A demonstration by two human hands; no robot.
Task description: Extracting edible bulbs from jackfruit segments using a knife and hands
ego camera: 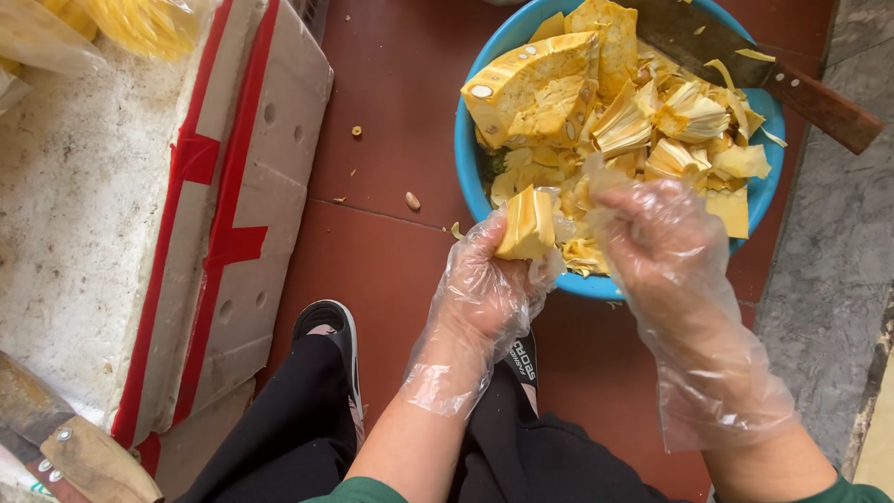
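Both my hands wear thin clear plastic gloves. My left hand point(484, 289) grips a yellow jackfruit chunk point(526, 224) just over the near rim of a blue plastic basin point(463, 149). My right hand point(661, 237) has its fingers bent on the fibrous strands at the right side of that same piece. The basin is piled with cut jackfruit pieces point(596, 102), rind and pale fibres. A large knife point(792, 88) with a brown wooden handle lies across the basin's far right rim.
A white foam box point(121, 214) with red tape stands on the left. A cleaver's wooden handle point(84, 461) lies at its lower left corner. A jackfruit seed point(413, 200) lies on the red tiled floor. My feet in dark sandals point(331, 326) rest below the basin.
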